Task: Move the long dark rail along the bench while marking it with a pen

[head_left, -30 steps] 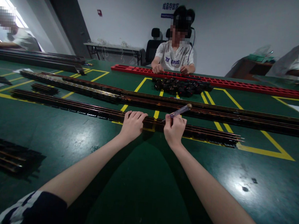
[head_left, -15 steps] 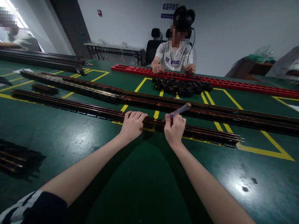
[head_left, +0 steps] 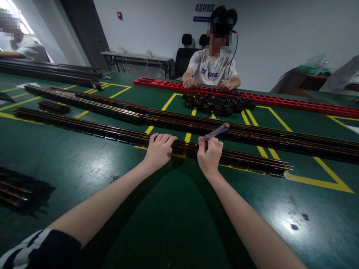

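A long dark rail with copper strips (head_left: 100, 130) lies across the green table (head_left: 168, 223) in front of me. My left hand (head_left: 158, 149) rests on it with fingers curled over its near edge. My right hand (head_left: 210, 154) is closed around a small screwdriver with a clear purple handle (head_left: 216, 132), its tip pointing down at the rail just right of my left hand. The handle sticks up and away to the right.
More long dark rails (head_left: 258, 136) lie beyond. A pile of small dark parts (head_left: 214, 104) and a long red rail (head_left: 291, 102) sit before a person in a white shirt (head_left: 212, 69) across the table. Short rails (head_left: 6, 184) lie near left. Other people sit at both sides.
My hands have stayed in place on the rail. The person across the table has shifted slightly to the right and moved a hand along the red rail.
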The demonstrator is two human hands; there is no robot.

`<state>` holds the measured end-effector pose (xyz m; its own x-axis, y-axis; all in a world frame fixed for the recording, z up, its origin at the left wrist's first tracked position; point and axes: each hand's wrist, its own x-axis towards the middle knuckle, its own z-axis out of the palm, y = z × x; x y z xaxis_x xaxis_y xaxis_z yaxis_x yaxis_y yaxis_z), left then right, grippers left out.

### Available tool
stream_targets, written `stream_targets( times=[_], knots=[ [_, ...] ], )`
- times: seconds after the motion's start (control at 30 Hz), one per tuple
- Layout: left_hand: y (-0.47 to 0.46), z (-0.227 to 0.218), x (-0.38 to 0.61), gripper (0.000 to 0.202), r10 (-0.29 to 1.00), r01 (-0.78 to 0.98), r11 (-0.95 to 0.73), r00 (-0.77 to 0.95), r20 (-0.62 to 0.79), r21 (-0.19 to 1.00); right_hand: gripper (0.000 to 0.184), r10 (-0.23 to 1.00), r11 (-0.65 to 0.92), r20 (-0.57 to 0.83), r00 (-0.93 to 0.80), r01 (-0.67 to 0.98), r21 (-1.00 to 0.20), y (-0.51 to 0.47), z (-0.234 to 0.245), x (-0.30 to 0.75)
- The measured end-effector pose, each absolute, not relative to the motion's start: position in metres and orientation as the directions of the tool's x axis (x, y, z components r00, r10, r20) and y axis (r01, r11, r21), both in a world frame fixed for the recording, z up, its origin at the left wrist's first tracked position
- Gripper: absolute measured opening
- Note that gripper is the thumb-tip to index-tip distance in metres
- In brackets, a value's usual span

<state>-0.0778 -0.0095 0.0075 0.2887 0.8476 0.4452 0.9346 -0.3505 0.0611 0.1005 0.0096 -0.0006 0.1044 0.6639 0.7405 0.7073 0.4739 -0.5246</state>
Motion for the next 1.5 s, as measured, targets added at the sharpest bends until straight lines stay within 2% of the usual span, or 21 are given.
stream_targets(
  times=[0.3,0.77,1.5],
  knots=[
    [-0.0090,0.0074,-0.0775,0.039,0.843,0.935,-0.350,0.286,0.456,0.061,0.036,0.633,0.483,0.767,0.108,0.719,-0.500,0.0111,-0.0018,0.1005],
    [-0.0092,0.0072,-0.0772,0.037,0.843,0.934,-0.350,0.282,0.459,0.068,0.034,0.668,0.467,0.736,0.112,0.707,-0.531,0.0099,-0.0007,0.1003],
    [-0.0091,0.0066,-0.0774,0.040,0.843,0.936,-0.347,0.283,0.457,0.060,0.036,0.654,0.477,0.748,0.113,0.706,-0.523,0.0097,-0.0004,0.0996]
  ],
)
